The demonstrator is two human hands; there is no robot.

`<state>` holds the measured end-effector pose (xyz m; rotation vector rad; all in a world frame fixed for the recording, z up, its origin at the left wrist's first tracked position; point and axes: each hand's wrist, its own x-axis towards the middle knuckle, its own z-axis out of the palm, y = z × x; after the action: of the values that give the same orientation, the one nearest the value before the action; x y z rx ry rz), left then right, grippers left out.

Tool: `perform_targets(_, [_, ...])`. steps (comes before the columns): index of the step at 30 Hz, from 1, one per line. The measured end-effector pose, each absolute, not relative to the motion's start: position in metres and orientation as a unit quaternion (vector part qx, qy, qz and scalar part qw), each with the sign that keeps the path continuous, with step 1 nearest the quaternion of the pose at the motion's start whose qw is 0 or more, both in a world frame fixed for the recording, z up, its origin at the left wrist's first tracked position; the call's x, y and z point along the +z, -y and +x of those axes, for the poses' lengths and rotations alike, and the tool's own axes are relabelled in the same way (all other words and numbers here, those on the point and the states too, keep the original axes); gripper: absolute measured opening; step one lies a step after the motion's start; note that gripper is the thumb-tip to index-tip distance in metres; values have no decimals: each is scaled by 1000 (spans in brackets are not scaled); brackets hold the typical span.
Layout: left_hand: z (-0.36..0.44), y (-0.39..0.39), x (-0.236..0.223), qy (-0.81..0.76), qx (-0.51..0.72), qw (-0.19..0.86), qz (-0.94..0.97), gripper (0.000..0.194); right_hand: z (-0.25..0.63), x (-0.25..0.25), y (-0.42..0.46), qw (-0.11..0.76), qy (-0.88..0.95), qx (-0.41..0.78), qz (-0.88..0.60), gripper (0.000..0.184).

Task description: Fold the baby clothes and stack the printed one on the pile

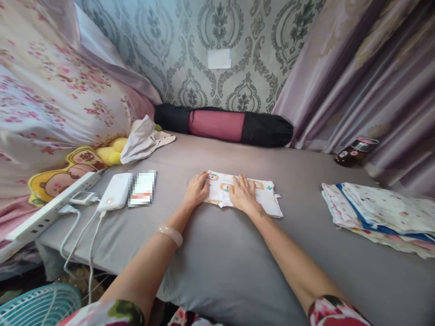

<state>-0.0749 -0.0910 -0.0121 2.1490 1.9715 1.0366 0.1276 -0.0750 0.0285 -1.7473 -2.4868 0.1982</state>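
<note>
A small white garment [270,201] with orange and green prints lies folded flat on the grey sheet; it looks like children's shorts, though the fold hides its full shape. My left hand [197,188] rests at the garment's left edge with its fingers stretched forward. On the middle of the cloth, my right hand [243,194] lies flat, fingers spread. Neither hand grips the fabric. A pale bangle [171,235] circles my left wrist area.
A stack of folded clothes [380,213] lies at the right, below a dark jar [355,153]. Leftward are a phone [142,188], a white power bank [115,192] with cables and a power strip [50,208]. A black-and-pink rolled bag [217,125] lines the wall.
</note>
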Motion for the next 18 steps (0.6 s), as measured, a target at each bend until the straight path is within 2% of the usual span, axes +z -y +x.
perform_targets(5, [-78, 90, -14, -651, 345, 18, 676, 36, 93, 22, 78, 94, 833, 83, -538, 59])
perform_targets(12, [-79, 88, -14, -653, 345, 11, 674, 38, 91, 15, 80, 99, 835, 59, -537, 58])
perform_targets(18, [-77, 89, -10, -667, 345, 13, 661, 39, 81, 24, 77, 81, 832, 87, -542, 56])
